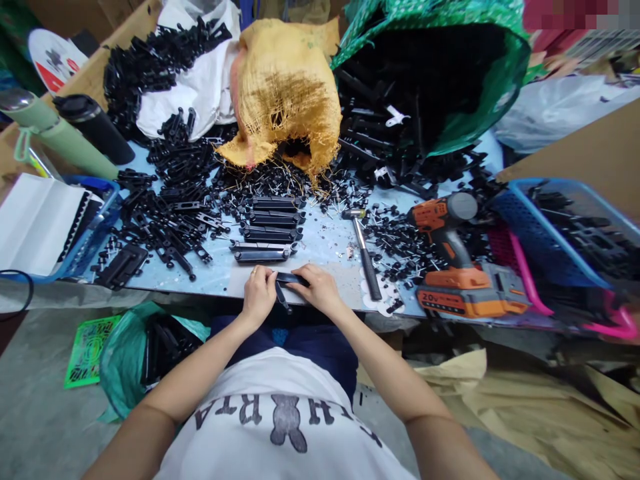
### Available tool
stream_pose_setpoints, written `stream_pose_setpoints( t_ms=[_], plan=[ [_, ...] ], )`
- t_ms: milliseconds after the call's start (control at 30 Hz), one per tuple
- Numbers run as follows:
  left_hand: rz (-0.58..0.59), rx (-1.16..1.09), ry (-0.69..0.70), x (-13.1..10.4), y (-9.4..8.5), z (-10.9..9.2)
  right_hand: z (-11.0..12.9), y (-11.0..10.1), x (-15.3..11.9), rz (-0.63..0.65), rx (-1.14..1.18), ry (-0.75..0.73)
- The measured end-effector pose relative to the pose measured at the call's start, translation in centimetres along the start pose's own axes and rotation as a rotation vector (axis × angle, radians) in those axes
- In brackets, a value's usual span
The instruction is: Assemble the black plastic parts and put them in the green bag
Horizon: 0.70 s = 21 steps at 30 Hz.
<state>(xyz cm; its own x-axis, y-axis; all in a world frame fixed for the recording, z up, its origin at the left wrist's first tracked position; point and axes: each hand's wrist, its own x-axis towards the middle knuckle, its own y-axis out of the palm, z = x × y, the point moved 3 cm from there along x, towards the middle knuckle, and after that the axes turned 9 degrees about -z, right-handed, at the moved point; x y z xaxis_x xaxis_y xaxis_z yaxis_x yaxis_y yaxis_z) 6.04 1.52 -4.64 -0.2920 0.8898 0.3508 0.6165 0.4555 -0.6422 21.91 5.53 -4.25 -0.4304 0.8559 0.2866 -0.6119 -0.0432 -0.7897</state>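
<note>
Between my hands, at the table's front edge, is a black plastic part (pixel 290 278) with an arm-like piece (pixel 283 299) slanting down from it. My left hand (pixel 261 291) pinches its left end, the fingers closed. My right hand (pixel 317 287) grips its right end. Just beyond them, several similar long black parts (pixel 273 233) lie stacked in a row on the blue work surface. A hammer (pixel 367 260) with a black handle rests to the right of my right hand.
An orange cordless drill (pixel 445 260) stands at right beside blue basket (pixel 560 227). Loose black pieces (pixel 165 213) and small screws cover the table's back. A yellow sack (pixel 285 87) and green sack (pixel 500 100) stand behind. Bottles (pixel 95 127) and another basket (pixel 100 220) are at left.
</note>
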Motion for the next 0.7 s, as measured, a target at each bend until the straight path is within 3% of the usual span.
stream_pose_setpoints(
  t_ms=[200, 300, 400, 533, 600, 700],
  plan=[
    [-0.011, -0.12, -0.087, -0.2, 0.0, 0.5, 0.1, -0.5, 0.0, 0.025, 0.038, -0.038],
    [-0.016, -0.173, -0.149, -0.2, 0.1, 1.0, -1.5, -2.1, 1.9, 0.0, 0.071, -0.038],
    [-0.017, -0.262, -0.235, -0.2, 0.3, 1.3, -5.4, -5.4, 6.4, -0.174, -0.031, 0.081],
    [0.011, -0.403, -0.378, -0.1, 0.4, 1.6, -11.7, -10.1, 14.2, -0.42, -0.262, 0.263],
    [0.028, -0.325, -0.302, 0.2, 0.1, 1.1, -14.0, -11.5, 18.0, -0.433, -0.444, 0.355],
    [0.068, -0.079, -0.025, 0.7, -0.3, -0.8, -15.5, -11.9, 22.7, -0.36, -0.633, 0.4]
  ],
)
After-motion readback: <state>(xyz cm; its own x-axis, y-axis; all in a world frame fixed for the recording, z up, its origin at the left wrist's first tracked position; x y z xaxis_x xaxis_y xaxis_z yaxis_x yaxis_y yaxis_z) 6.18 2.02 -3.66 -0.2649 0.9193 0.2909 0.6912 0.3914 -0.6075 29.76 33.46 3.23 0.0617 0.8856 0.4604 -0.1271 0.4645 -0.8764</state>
